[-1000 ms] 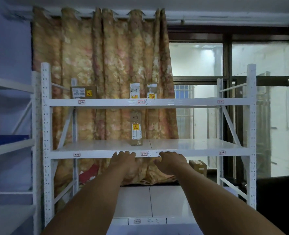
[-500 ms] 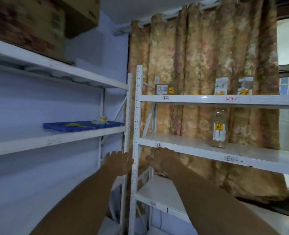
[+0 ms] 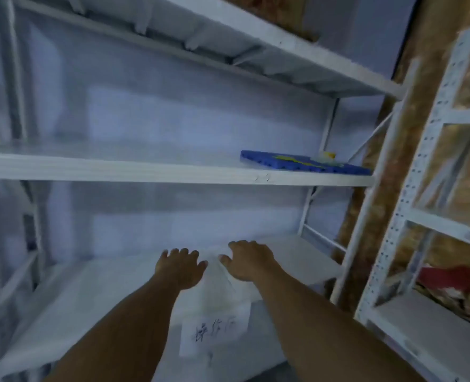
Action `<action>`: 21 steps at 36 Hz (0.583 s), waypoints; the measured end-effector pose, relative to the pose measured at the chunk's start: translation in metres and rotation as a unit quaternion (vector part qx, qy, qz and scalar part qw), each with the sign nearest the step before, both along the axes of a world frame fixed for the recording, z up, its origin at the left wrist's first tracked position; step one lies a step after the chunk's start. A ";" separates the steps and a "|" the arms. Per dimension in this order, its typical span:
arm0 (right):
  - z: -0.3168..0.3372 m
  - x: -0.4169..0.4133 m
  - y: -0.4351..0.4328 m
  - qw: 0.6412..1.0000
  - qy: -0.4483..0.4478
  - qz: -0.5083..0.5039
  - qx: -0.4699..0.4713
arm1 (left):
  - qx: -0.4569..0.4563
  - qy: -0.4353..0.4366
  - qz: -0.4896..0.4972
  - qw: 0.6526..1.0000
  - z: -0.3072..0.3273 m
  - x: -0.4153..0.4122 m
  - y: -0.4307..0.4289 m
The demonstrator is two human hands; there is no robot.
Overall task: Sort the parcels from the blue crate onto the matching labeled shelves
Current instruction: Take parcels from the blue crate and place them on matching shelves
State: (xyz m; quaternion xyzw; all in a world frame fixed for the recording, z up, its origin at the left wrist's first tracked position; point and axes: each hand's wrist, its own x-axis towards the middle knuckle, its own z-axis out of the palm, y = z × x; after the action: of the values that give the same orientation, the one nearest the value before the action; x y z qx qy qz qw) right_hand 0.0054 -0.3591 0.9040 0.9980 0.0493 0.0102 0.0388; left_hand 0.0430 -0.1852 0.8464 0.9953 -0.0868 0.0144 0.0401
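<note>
Reaching forward with nothing held, my left hand (image 3: 180,267) and right hand (image 3: 249,261) are spread above the handwritten paper (image 3: 214,330) on the low shelf (image 3: 90,293). I judge I'm between parcels, so finding the crate comes next. No parcel shows. A flat blue tray (image 3: 297,162) lies on the shelf above, right of centre, and a rack post (image 3: 421,166) crowds the right edge.

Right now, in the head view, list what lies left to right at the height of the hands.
left hand → right hand → plain white upright → perforated upright → red cloth. The handwritten paper sign overlaps both hands, so it is left out.
</note>
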 end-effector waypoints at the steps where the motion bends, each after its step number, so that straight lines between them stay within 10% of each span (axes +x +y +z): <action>1: -0.013 0.008 0.012 1.000 0.014 0.014 -0.001 | -0.003 0.008 0.011 1.000 -0.014 0.003 0.012; 21: -0.367 0.086 0.116 0.944 0.297 0.146 0.001 | -0.040 0.294 0.204 0.933 -0.348 -0.028 0.145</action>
State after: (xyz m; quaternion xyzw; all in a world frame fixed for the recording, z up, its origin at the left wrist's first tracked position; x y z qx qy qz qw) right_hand 0.0915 -0.2432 0.5369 0.9376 0.2040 -0.2809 0.0195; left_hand 0.0145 -0.0400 0.4980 0.9489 0.1340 -0.2677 0.1001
